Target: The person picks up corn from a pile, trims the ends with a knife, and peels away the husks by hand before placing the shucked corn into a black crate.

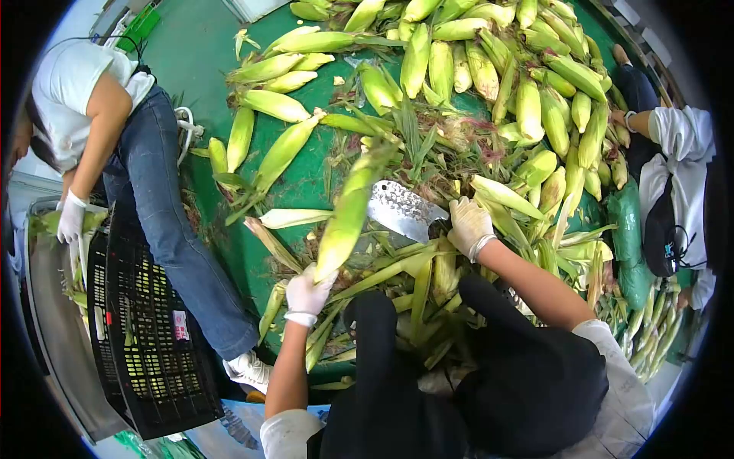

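My left hand (308,295), in a white glove, is closed round the lower end of an ear of corn (345,218) in its green husk. The ear tilts up and away from me, its top end blurred. In my gloved right hand (469,228) is the dark handle of a cleaver (403,211). Its broad blade points left toward the corn, with bits of plant stuck on it. Husk leaves and stalk trimmings (397,268) lie under and between my hands, and brown and purple corn silk (459,134) is scattered just beyond the blade.
A large heap of unpeeled corn (527,92) covers the far right of the green floor (195,46). Loose ears (279,157) lie ahead to the left. One person (145,153) stands at left beside a black crate (157,336); another person (680,176) is at right near green bags (631,252).
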Demonstrator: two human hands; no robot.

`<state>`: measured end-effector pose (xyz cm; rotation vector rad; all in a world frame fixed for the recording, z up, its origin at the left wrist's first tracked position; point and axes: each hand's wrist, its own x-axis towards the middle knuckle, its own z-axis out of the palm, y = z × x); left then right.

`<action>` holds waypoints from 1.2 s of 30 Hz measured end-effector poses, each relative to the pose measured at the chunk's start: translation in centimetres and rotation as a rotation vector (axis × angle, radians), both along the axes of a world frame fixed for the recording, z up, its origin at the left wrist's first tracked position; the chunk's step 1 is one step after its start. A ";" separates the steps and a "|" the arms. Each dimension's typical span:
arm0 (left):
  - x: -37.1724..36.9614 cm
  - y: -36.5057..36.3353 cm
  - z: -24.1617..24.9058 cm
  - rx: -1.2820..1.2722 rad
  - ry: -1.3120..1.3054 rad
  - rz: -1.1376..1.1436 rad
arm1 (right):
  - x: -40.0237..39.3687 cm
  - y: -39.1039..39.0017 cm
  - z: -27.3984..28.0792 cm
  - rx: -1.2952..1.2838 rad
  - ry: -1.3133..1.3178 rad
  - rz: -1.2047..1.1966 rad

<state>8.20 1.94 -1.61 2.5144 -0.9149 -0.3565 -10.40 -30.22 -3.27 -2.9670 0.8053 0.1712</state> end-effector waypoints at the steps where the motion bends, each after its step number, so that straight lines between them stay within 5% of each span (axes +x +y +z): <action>1: -0.2 -0.2 -1.2 0.151 -0.089 -0.052 | -0.4 -0.3 0.6 -0.004 0.010 0.002; 3: 0.0 0.1 -3.2 0.464 -0.070 -0.084 | -1.0 -1.1 3.3 0.311 0.052 -0.082; 5: 0.9 -0.1 -2.5 0.447 -0.148 -0.184 | -2.5 -2.1 6.3 0.660 0.133 -0.182; 7: 0.8 -2.4 0.0 0.385 -0.085 -0.234 | -5.0 -2.5 5.4 1.317 0.202 -0.454; 9: 0.6 -6.5 0.7 0.185 -0.077 -0.237 | -7.6 -1.6 2.8 1.339 0.131 -0.423; 11: 0.5 -10.7 -1.3 0.214 -0.122 -0.199 | -7.5 -0.2 6.5 1.180 0.073 -0.328; 13: 2.0 -14.0 -0.7 0.357 0.130 -0.103 | -8.9 1.2 5.7 1.095 -0.225 -0.273; 15: 4.0 -14.8 -0.1 0.371 0.346 -0.054 | -6.2 2.1 10.7 0.750 -0.408 -0.154; 19: 4.4 -13.8 0.5 0.435 0.563 -0.065 | -0.9 3.1 15.6 0.600 -0.768 -0.078; 22: 4.5 -13.3 0.2 0.442 0.606 -0.098 | 1.4 4.2 12.6 0.488 -0.906 0.065; 23: 4.7 -13.6 0.6 0.460 0.618 -0.111 | 1.4 4.0 9.5 0.499 -0.831 0.158; 25: 4.9 -13.6 0.7 0.540 0.662 -0.084 | 0.3 4.0 3.5 0.486 -0.206 0.101; 29: 3.9 -10.9 1.6 0.369 0.685 -0.019 | -1.1 3.9 2.6 0.652 0.041 -0.218; 31: 3.1 -9.4 5.4 -0.184 1.169 0.052 | -2.2 2.8 2.1 0.810 -0.141 -0.248; 33: 2.4 -8.9 6.7 -0.576 0.950 0.021 | -2.4 1.9 3.0 0.783 -0.175 -0.220; 36: 1.2 -9.0 10.0 -1.001 1.001 0.101 | -2.7 1.8 5.6 0.813 -0.367 -0.289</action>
